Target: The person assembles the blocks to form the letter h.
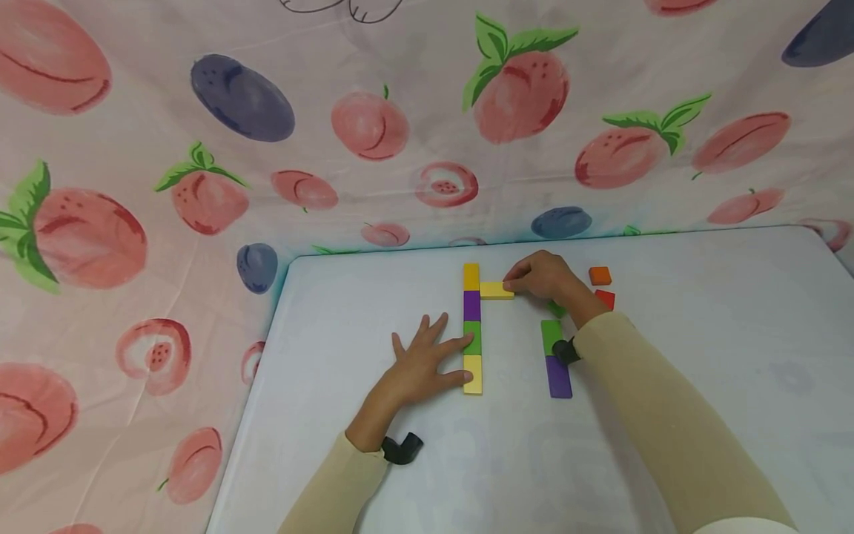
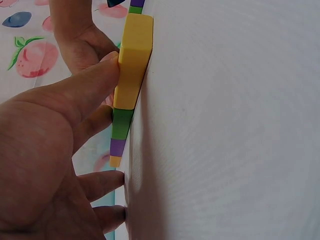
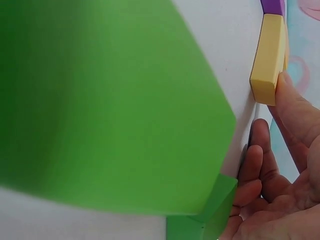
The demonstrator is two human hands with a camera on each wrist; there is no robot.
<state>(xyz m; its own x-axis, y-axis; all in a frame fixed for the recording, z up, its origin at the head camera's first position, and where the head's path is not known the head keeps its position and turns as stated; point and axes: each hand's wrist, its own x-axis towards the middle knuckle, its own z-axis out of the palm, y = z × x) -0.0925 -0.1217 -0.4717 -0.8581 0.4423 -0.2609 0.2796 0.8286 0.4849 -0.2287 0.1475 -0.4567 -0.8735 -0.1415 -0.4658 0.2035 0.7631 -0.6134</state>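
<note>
A column of blocks lies on the white table: amber [image 1: 471, 277] at the far end, then purple [image 1: 471, 305], green [image 1: 472, 328] and pale yellow [image 1: 472, 387]. My left hand [image 1: 419, 371] lies on its left side with fingers spread. Its thumb touches the pale yellow block and its index finger the green one. From the right, my right hand [image 1: 543, 274] pinches the outer end of a sideways yellow block [image 1: 492, 291] between thumb and forefinger. That block's inner end meets the column near the amber and purple blocks, flat on the table.
Right of the column, a green block [image 1: 550, 334] and a purple block [image 1: 559, 378] lie end to end. Another green block [image 1: 556, 308] is partly hidden under the right hand. An orange block [image 1: 600, 276] and a red block [image 1: 605, 299] lie beyond the right wrist. Fruit-patterned cloth [image 1: 400, 185] hangs behind.
</note>
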